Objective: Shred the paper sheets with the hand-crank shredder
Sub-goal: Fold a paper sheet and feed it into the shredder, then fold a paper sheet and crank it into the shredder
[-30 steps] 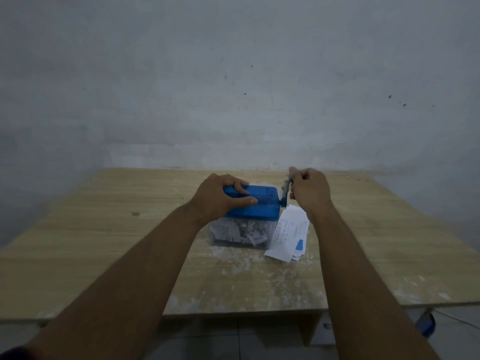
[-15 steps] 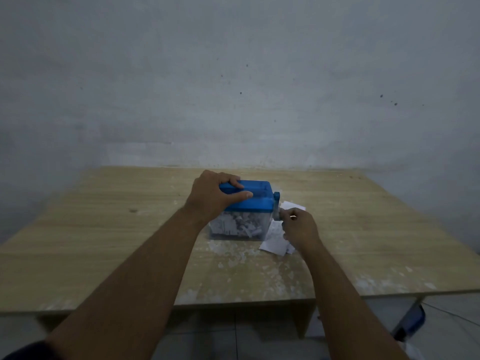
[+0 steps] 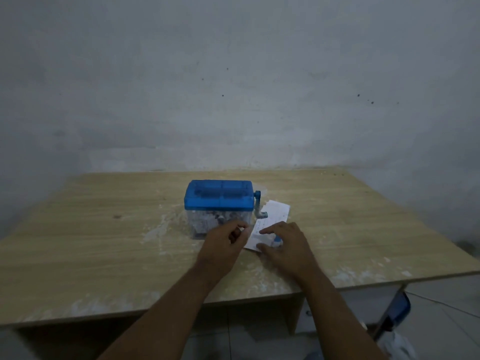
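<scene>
Head camera looks down over both my bare forearms onto the wooden table (image 3: 104, 242), which stands against a grey wall (image 3: 233, 74). The shredder (image 3: 219, 197) sits near the middle of the table, well back from the near edge, with its blue top over a clear bin (image 3: 207, 222) that has shredded paper inside. Its crank (image 3: 257, 203) hangs down the right side, and neither of my hands touches it.

The paper sheets (image 3: 275, 214) lie flat on the table just to the right of the shredder, their far end right beside the crank's handle. A small blue mark (image 3: 278, 240) shows at their near end.

My right hand (image 3: 288, 250) rests on the near end of the sheets, fingers fairly straight and spread, with the forefinger (image 3: 263, 232) stretched out across the paper and the thumb at the near edge. My left hand (image 3: 223, 245) is in front of the bin, close beside the sheets' left edge, its fingers curled with thumb and forefinger tips together. I cannot tell whether it pinches the paper's edge or holds nothing, as that spot is dim and blurred.

White dust and scraps (image 3: 155, 229) streak the table around the shredder and toward the near edge
</scene>
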`<state>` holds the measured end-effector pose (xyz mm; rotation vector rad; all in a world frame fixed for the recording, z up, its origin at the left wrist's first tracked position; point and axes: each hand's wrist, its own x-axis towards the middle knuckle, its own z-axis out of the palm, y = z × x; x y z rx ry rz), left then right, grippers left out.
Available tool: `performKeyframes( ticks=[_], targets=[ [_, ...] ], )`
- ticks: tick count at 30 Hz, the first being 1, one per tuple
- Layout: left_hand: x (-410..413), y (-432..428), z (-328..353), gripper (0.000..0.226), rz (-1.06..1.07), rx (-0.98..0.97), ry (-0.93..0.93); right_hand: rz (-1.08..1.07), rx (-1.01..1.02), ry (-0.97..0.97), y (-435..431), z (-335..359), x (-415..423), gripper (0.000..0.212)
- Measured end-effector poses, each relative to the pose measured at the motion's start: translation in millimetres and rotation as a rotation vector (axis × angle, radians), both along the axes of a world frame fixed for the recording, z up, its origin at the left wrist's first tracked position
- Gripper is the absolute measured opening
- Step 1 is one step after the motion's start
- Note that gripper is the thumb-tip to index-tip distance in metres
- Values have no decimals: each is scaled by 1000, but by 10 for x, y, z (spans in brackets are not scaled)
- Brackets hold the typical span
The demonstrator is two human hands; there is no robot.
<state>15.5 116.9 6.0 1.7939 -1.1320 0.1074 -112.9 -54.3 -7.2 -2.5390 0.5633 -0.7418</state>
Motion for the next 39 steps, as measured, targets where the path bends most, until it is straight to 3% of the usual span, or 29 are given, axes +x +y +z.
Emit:
performKeyframes(
  ticks=[3,6,9,12,19,25,28,34,39],
  targets=[
    [27,-30,-70,10,4,80,81,85,-43,0,-24,-32,2,49],
    [24,-24,-111,13,29,141,88,115,-45,11,-43,-58,-5,49],
    [30,-7,-109,14,2,132,120,129,-72,-8,-4,-33,-12,42],
    [39,15,-114,16,-21,109,152,120,-142,-38,34,6,-24,19],
    [56,22,-102,14,-23,84,199,31,-150,-33,-16,-8,-3,15],
    [33,24,-90,15,-74,95,250,-34,-81,-39,-13,75,-35,51],
    [53,22,-88,20,-69,122,215,-30,-30,-52,-6,53,-18,33],
    [81,8,-111,20,-44,161,155,57,-63,-128,-34,-59,9,21],
    [54,-6,-93,27,-28,174,198,3,-136,-192,-50,-38,-8,7]
  ],
)
